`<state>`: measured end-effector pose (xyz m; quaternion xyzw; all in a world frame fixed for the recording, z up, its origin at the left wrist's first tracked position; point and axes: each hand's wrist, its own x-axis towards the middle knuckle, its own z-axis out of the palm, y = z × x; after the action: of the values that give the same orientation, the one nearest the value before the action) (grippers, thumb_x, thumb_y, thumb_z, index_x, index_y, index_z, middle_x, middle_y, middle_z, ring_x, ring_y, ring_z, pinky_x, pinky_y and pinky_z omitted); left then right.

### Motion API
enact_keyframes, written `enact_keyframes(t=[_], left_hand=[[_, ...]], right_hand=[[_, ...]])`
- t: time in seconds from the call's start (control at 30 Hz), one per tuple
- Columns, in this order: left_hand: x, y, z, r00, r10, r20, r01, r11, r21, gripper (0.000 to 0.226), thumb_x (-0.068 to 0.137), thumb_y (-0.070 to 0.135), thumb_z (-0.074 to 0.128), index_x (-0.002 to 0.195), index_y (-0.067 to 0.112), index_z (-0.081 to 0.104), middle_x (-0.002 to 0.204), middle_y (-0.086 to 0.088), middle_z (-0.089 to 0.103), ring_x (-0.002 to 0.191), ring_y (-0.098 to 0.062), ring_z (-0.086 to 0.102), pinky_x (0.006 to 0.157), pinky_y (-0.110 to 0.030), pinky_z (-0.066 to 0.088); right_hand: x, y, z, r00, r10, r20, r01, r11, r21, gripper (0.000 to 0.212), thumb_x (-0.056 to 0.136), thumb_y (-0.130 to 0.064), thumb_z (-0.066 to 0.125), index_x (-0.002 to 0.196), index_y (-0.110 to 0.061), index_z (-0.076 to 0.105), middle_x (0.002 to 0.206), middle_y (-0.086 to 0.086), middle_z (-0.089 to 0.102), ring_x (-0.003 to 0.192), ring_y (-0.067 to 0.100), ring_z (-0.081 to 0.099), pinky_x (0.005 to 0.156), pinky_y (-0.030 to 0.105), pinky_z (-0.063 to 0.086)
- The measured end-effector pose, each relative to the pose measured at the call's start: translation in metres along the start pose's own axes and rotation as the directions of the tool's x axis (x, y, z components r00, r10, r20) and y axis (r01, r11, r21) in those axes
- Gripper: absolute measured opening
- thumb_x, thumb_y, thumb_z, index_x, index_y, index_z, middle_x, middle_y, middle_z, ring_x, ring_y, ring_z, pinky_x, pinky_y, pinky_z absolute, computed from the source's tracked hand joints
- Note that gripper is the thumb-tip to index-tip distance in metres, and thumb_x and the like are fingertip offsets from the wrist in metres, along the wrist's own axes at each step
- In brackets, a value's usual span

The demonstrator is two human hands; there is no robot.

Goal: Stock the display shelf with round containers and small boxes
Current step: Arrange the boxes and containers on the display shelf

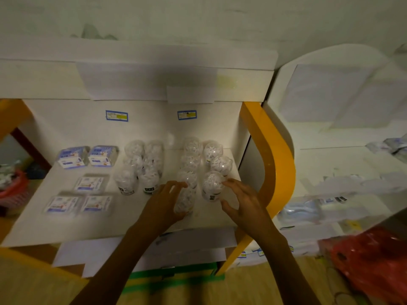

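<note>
On the white display shelf [33, 227], the left hand [164, 202] curls around a clear round plastic container [185, 201] at the front of a row. The right hand [244, 202], fingers spread, touches the neighbouring clear round container [211, 188]. Small blue-and-white boxes [88, 172] lie to the left. A red plastic bag [372, 265] sits lower right.
</note>
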<state>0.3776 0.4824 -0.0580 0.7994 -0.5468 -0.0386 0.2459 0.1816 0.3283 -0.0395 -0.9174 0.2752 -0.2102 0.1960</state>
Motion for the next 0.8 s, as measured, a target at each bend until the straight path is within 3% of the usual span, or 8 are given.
enact_keyframes(t=[0.2, 0.4, 0.57, 0.67, 0.8], left_hand=[[0.011, 0.02, -0.028, 0.998, 0.063, 0.019, -0.065, 0.989, 0.134, 0.071, 0.074, 0.044, 0.07, 0.136, 0.023, 0.042, 0.135, 0.001, 0.047, 0.121, -0.023, 0.044, 0.093, -0.039, 0.042], [0.01, 0.059, -0.029, 0.973, 0.227, 0.035, -0.23, 0.97, 0.074, 0.062, 0.076, 0.043, 0.065, 0.13, 0.019, 0.05, 0.129, -0.002, 0.054, 0.117, -0.024, 0.049, 0.09, -0.039, 0.043], [0.007, 0.101, -0.004, 0.927, 0.365, 0.085, -0.365, 0.931, -0.019, 0.054, 0.074, 0.044, 0.056, 0.123, 0.02, 0.056, 0.119, -0.002, 0.061, 0.108, -0.023, 0.055, 0.083, -0.039, 0.048], [0.004, 0.139, 0.017, 0.912, 0.402, 0.079, -0.397, 0.915, -0.073, 0.045, 0.077, 0.047, 0.051, 0.117, 0.026, 0.053, 0.11, -0.001, 0.064, 0.101, -0.018, 0.054, 0.077, -0.038, 0.051], [0.009, 0.185, 0.054, 0.826, 0.509, 0.242, -0.506, 0.859, -0.08, 0.056, 0.083, 0.053, 0.05, 0.133, 0.031, 0.041, 0.132, 0.007, 0.049, 0.118, -0.015, 0.045, 0.091, -0.031, 0.041]], right_hand=[[-0.014, -0.005, -0.009, 0.997, 0.07, -0.019, -0.07, 0.998, -0.007, 0.055, 0.082, -0.043, 0.057, 0.132, -0.019, 0.051, 0.136, 0.002, 0.053, 0.124, 0.021, 0.049, 0.101, 0.037, 0.044], [-0.045, -0.01, -0.029, 0.988, 0.134, -0.075, -0.137, 0.99, -0.043, 0.056, 0.085, -0.053, 0.045, 0.13, -0.022, 0.053, 0.134, 0.001, 0.055, 0.121, 0.019, 0.05, 0.099, 0.036, 0.046], [-0.097, -0.002, -0.046, 0.96, 0.225, -0.17, -0.246, 0.962, -0.119, 0.052, 0.086, -0.043, 0.056, 0.131, -0.019, 0.052, 0.135, 0.001, 0.055, 0.121, 0.019, 0.049, 0.099, 0.029, 0.039], [-0.127, 0.015, -0.064, 0.928, 0.314, -0.201, -0.345, 0.928, -0.142, 0.051, 0.086, -0.043, 0.056, 0.133, -0.023, 0.05, 0.139, -0.001, 0.05, 0.124, 0.016, 0.046, 0.101, 0.034, 0.042], [-0.155, 0.046, -0.091, 0.879, 0.409, -0.246, -0.452, 0.878, -0.156, 0.051, 0.089, -0.041, 0.059, 0.135, -0.027, 0.046, 0.143, -0.002, 0.045, 0.129, 0.016, 0.042, 0.104, 0.036, 0.039]])
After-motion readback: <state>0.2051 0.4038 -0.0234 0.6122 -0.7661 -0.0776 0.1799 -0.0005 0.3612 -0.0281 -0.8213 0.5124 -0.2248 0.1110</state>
